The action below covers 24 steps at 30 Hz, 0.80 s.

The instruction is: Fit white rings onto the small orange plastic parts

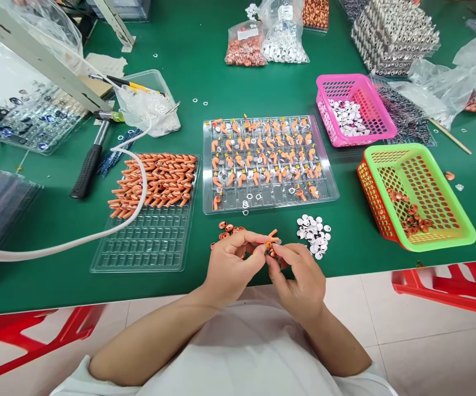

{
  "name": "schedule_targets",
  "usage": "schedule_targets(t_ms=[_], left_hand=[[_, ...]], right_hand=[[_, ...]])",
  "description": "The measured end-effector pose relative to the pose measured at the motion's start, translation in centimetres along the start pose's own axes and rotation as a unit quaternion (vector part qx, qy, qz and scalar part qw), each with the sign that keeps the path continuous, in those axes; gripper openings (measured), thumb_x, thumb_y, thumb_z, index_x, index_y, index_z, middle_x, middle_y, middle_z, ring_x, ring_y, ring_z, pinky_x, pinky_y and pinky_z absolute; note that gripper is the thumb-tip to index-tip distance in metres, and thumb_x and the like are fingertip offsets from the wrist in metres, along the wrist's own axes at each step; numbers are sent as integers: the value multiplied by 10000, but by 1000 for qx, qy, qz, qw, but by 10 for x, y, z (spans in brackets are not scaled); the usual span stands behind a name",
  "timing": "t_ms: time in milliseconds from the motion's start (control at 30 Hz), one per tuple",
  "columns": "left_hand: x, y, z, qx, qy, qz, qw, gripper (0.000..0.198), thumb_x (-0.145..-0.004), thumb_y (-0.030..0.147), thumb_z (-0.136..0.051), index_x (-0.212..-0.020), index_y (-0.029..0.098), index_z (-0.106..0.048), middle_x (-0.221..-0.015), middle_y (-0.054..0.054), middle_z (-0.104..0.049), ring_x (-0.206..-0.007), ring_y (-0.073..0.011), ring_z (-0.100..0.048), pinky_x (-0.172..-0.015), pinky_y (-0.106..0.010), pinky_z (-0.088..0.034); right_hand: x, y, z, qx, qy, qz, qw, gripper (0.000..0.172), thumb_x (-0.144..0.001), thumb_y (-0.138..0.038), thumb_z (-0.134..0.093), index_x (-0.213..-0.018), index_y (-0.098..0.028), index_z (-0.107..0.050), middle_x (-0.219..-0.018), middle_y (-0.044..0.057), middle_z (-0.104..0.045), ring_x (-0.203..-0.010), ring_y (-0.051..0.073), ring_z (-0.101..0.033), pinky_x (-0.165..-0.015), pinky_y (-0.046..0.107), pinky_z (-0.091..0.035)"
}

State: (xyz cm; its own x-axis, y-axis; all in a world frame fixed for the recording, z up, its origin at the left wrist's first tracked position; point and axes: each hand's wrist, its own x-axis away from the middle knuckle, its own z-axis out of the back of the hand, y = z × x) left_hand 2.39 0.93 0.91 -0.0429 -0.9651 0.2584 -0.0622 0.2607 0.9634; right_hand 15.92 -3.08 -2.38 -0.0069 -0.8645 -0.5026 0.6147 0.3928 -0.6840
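Close to the table's front edge, my left hand (pixel 235 264) pinches an orange earbud shell (pixel 273 233) with a short stem between thumb and fingers. My right hand (pixel 301 280) meets it from the other side, its fingertips closed at the shell's lower end; a small copper-coloured piece shows there, partly covered by the fingers. Small copper-coloured caps (pixel 223 235) lie behind my left hand, some of them hidden by it. To the right of my hands is a loose pile of white round discs (pixel 316 234). Beyond them, a clear tray (pixel 332 191) carries rows of orange earbud parts.
At left, a clear compartment tray (pixel 138 250) holds stacked orange shells (pixel 159 176), with a white cable (pixel 76 240) crossing it. A hammer (pixel 88 165) lies farther left. A pink basket (pixel 386 129) and a green basket (pixel 464 236) stand at right. Bags (pixel 245 47) sit behind.
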Motion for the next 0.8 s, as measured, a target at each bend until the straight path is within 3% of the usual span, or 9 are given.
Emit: schedule_targets(t_ms=[433,600,800], left_hand=[[3,-4,-1,-39,-15,-14,999,106,-761,157,-651,-801,153,-749,-846,-77,-798,-700,-171,-739,-652,-252,-604],[4,-8,-1,-74,-6,-53,996,128,-783,143,-648,-822,158,-769,-841,-68,-799,-684,-161,-729,-644,-239,-598],[7,-13,3,-91,-27,-110,989,165,-861,149,-632,-929,178,-779,-924,-66,-801,-788,-177,-750,-746,-268,-614]], right_hand=[[2,-1,-1,-49,16,-43,998,310,-885,-77,-629,-1129,-267,-651,-912,40,-728,-805,180,-711,-651,307,-609],[2,-1,-2,-40,14,-57,997,304,-891,-83,-620,-1131,-265,-665,-923,48,-733,-823,184,-717,-671,310,-615],[4,1,-3,-53,15,-73,996,328,-890,-87,-618,-1155,-273,-669,-938,46,-727,-804,171,-706,-671,300,-611]])
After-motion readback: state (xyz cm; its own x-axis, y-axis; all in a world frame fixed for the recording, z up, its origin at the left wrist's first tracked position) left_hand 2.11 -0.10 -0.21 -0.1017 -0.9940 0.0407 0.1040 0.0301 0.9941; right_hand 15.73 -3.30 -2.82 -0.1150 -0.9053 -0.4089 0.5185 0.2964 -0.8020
